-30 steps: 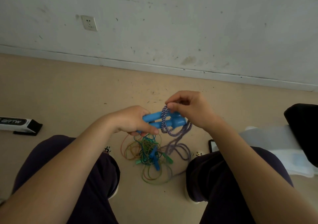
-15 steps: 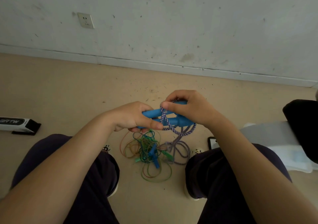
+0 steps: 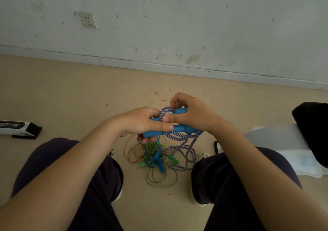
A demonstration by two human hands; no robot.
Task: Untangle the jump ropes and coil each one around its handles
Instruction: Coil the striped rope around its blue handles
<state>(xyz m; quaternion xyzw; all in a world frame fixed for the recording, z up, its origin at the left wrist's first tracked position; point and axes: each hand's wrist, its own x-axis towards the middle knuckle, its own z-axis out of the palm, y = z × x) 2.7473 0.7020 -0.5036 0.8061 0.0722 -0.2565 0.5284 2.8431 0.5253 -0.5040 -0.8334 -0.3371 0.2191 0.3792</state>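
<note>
Holding blue handles (image 3: 179, 129); box (image 3: 16, 127) reads "RTW".

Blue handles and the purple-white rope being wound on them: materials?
Blue handles: look like moulded plastic or dense foam; uniform matte blue with a smooth flared end and no glare. Cannot tell which. The left hand grips them.
Purple-white rope: looks like twisted textile cord, cotton or synthetic; alternating strands show a spiral twist, matte and limp where it drapes to the floor.
</note>
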